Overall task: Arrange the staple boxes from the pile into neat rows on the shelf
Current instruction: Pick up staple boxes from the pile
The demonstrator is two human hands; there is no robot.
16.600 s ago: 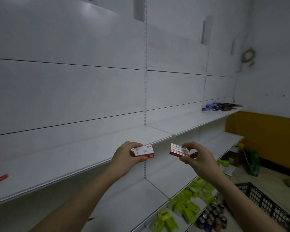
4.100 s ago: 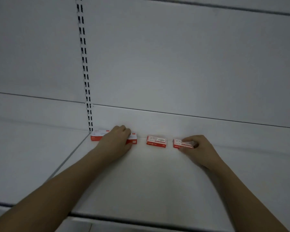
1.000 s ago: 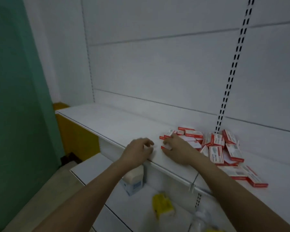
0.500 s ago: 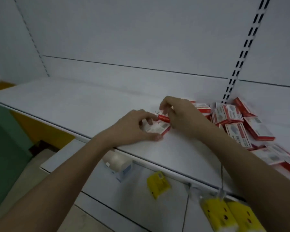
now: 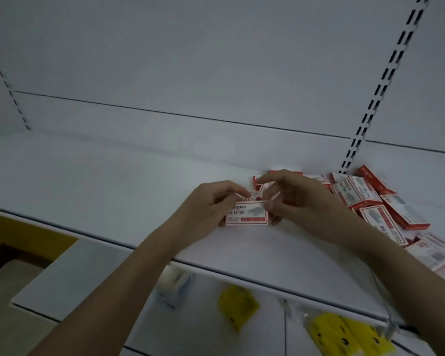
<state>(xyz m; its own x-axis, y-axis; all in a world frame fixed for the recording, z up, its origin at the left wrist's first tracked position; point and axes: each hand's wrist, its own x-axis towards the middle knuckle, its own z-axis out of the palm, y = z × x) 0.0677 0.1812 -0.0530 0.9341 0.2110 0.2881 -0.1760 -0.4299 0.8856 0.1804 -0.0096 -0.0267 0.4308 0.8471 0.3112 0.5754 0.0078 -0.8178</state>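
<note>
Head: staple box (image 5: 247,213) pinched between left hand (image 5: 211,206), right hand (image 5: 296,199).

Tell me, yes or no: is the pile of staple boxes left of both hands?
No, the pile of staple boxes lies right of both hands.

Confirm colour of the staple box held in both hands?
White face with red border, staple box, head view.

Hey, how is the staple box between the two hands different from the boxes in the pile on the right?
The staple box between the hands lies alone and square to the shelf edge; the pile boxes overlap at mixed angles. The left hand and right hand hold the single box at its ends; no hand grips the pile's right part. Both are red and white with printed labels.
</note>
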